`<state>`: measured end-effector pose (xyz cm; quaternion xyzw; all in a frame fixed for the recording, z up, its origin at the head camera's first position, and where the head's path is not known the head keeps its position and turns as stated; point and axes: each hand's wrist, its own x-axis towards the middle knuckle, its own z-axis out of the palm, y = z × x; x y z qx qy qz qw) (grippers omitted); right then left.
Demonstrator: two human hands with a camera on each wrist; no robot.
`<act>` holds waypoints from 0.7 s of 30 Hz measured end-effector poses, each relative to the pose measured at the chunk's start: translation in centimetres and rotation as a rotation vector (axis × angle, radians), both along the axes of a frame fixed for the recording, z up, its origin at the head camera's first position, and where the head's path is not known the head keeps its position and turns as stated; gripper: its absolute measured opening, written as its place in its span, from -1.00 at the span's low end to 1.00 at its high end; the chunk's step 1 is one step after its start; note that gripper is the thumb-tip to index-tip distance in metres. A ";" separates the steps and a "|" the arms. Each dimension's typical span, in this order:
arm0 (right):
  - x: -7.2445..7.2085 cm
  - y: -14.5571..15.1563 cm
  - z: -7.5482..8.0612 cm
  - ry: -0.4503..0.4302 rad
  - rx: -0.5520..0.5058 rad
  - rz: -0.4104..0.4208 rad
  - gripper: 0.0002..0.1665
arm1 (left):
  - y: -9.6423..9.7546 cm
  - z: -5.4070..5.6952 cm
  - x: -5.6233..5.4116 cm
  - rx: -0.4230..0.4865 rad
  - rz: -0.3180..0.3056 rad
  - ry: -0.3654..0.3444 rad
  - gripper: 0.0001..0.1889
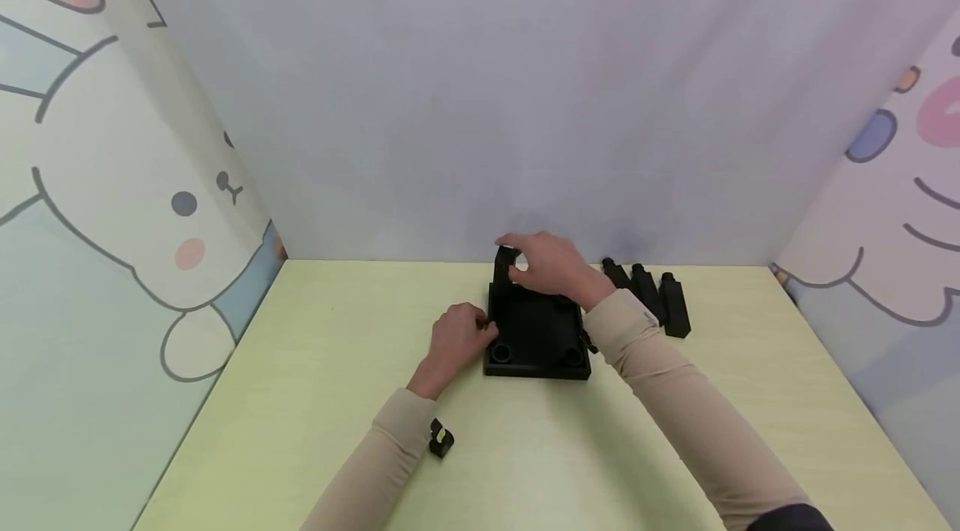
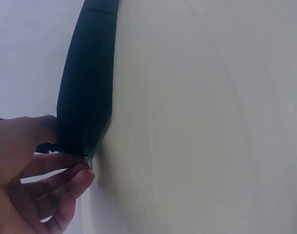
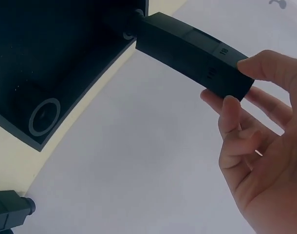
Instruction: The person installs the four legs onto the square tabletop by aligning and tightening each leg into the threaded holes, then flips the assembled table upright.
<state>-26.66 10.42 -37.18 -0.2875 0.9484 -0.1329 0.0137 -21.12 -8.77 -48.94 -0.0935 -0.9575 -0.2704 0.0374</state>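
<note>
A black square tray-like base (image 1: pixel 534 329) lies on the table with its hollow side up and ring-shaped sockets (image 3: pixel 45 117) in its corners. At its far left corner a black block-shaped leg (image 1: pixel 503 268) stands upright, its lower end at the socket there. My right hand (image 1: pixel 551 264) pinches the top end of this leg (image 3: pixel 192 53) between thumb and fingers. With my left hand (image 1: pixel 457 339) I grip the base's left side wall, thumb over the rim and fingers along the outside. The left wrist view shows that wall (image 2: pixel 87 78) from outside.
Several more black legs (image 1: pixel 675 306) lie right of the base, partly behind my right forearm. A small black notched piece (image 1: pixel 441 438) sits beside my left sleeve. Another small black part (image 1: pixel 589 341) is at the base's right edge. A pale curtain (image 1: pixel 480 97) hangs behind the table.
</note>
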 end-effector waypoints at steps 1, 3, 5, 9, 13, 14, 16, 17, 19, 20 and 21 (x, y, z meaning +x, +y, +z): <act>0.0 0.0 0.1 -0.014 0.003 0.006 -0.39 | 0.0 0.0 0.0 0.002 0.001 0.001 -0.54; 0.0 0.0 0.2 -0.025 0.018 0.017 -0.39 | -0.1 -0.1 0.0 0.002 0.001 0.007 -0.54; 0.1 0.0 0.3 -0.019 0.037 0.026 -0.41 | -0.1 -0.1 0.0 0.003 0.000 0.012 -0.54; 0.3 0.0 0.3 -0.007 0.064 0.055 -0.39 | -0.1 0.0 -0.2 0.004 0.001 0.010 -0.53; 0.6 -0.2 0.4 -0.007 0.083 0.087 -0.28 | -0.1 0.1 -0.2 0.007 0.002 0.007 -0.53; 0.7 -0.3 0.4 -0.008 0.088 0.092 -0.28 | -0.1 0.1 -0.2 0.009 0.002 0.007 -0.53; 0.8 -0.5 0.5 -0.004 0.091 0.100 -0.28 | -0.1 0.1 -0.1 0.016 0.000 0.006 -0.53; 0.9 -0.6 0.5 -0.004 0.092 0.102 -0.29 | -0.1 0.1 -0.1 0.019 -0.001 0.005 -0.54; 1.0 -0.8 0.5 0.002 0.093 0.101 -0.33 | -0.1 0.0 0.0 0.029 -0.002 0.001 -0.54; 1.0 -0.9 0.5 0.008 0.092 0.100 -0.35 | -0.1 0.0 0.0 0.030 -0.001 -0.001 -0.54; 1.0 -0.9 0.5 0.016 0.092 0.097 -0.38 | -0.2 0.0 0.0 0.027 0.000 -0.001 -0.54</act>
